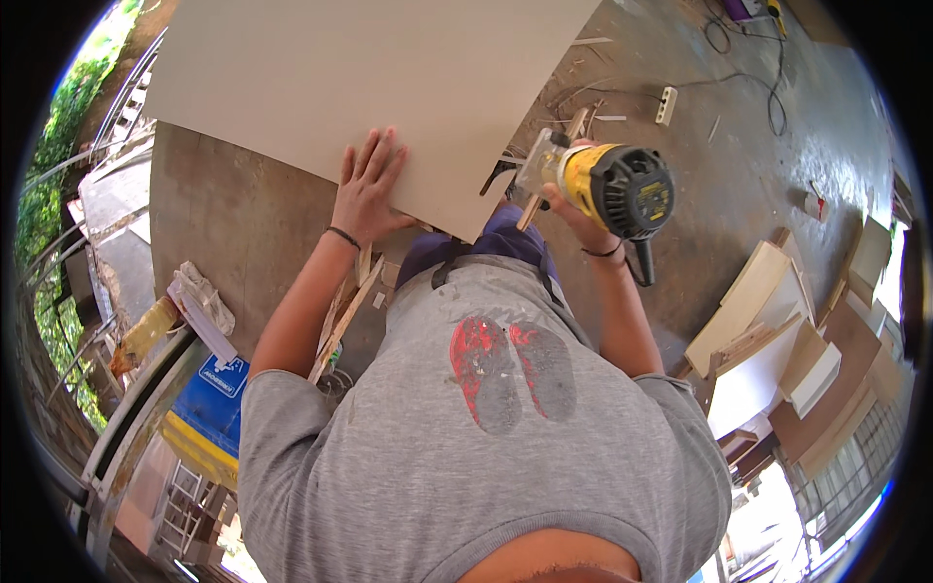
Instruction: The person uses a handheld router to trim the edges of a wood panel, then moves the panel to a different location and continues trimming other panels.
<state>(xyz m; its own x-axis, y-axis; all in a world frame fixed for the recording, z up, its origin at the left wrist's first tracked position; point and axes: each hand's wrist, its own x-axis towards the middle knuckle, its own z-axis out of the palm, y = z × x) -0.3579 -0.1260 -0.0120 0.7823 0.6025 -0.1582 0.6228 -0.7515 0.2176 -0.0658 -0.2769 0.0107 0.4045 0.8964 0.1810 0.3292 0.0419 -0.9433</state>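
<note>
A large beige laminate sheet [369, 78] lies on a brown wooden board [233, 223] in front of me. My left hand [369, 185] presses flat on the sheet near its lower corner, fingers spread. My right hand [573, 209] grips a yellow and black trim router [612, 185], held at the sheet's right edge with its clear base toward the edge. A grey shirt with a red and grey print fills the lower middle of the view.
Wood strips [340, 316] lie under my left forearm. Stacked board offcuts [777, 330] sit on the concrete floor at right. A white power strip [666, 105] and black cables [758, 68] lie beyond. A blue and yellow box [209, 408] stands lower left.
</note>
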